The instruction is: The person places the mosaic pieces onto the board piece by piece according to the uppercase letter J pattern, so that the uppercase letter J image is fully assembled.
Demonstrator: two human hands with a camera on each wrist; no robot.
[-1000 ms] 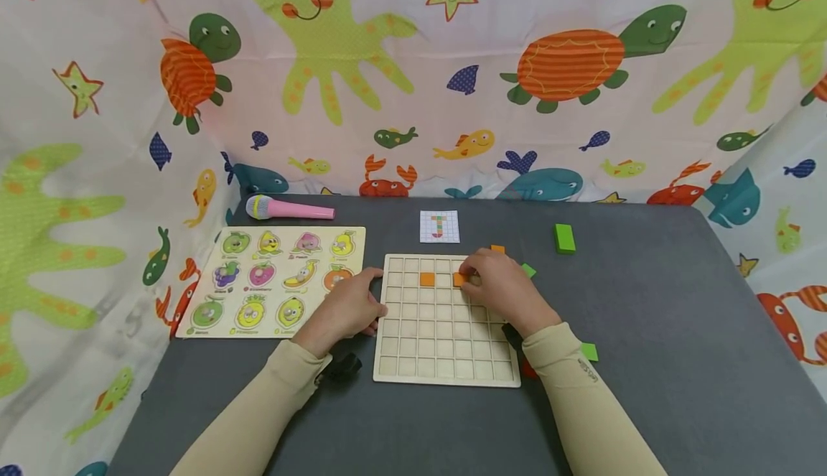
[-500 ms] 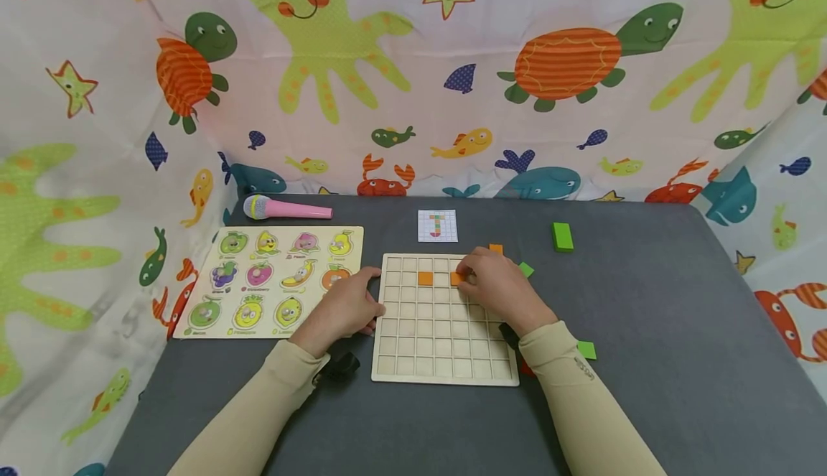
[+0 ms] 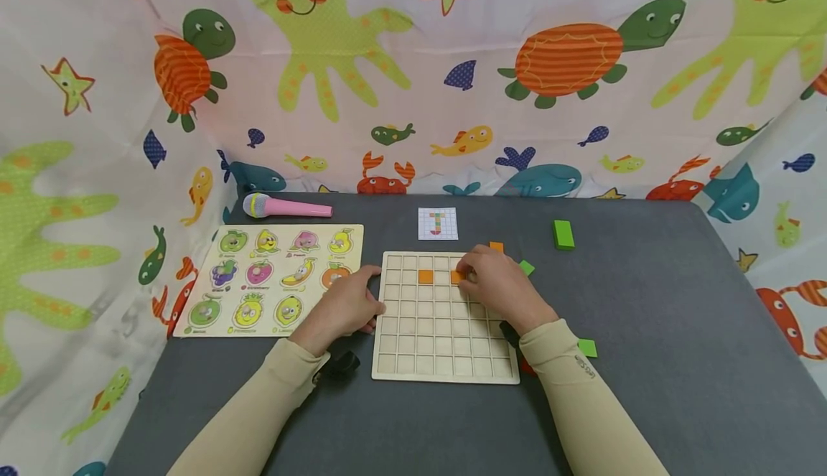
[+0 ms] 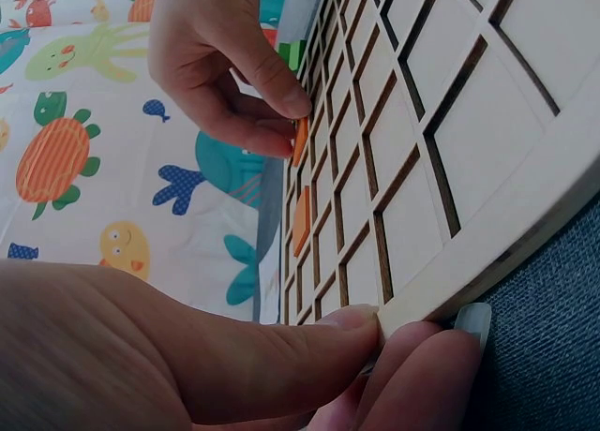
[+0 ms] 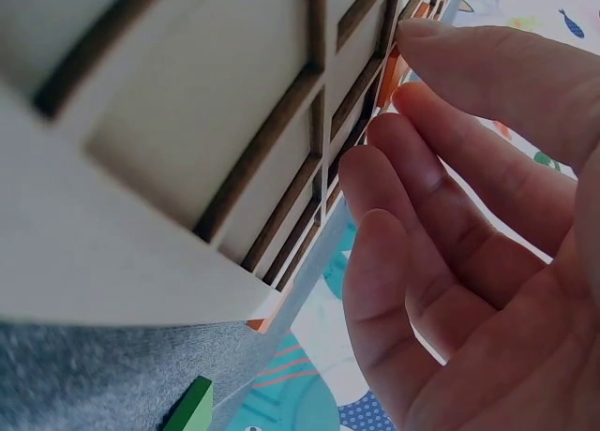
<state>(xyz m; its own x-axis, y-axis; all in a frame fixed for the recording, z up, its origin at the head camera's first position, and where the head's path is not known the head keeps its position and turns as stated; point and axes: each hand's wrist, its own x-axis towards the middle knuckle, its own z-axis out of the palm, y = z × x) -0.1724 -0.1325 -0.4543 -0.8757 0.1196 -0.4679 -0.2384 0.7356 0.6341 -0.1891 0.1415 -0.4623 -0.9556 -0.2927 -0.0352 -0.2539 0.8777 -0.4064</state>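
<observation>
Toward the far edge of the surface (image 3: pixel 646 275), right hand (image 3: pixel 506 286) pinches an orange square tile (image 3: pixel 456 277), left hand (image 3: pixel 345 304) grips the grid board (image 3: pixel 426 327), fingers nearly closed, and tilting could jam that tile!

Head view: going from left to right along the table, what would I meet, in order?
Fruit puzzle board, left hand, fully visible orange tile, touched orange tile, right hand, thick green block.

R fingers (image 5: pixel 375 272) at orng tile (image 5: pixel 390 79) | wd grid bd (image 5: pixel 216 141) alongside | grn blk (image 5: pixel 192 405) past bd edge
</observation>
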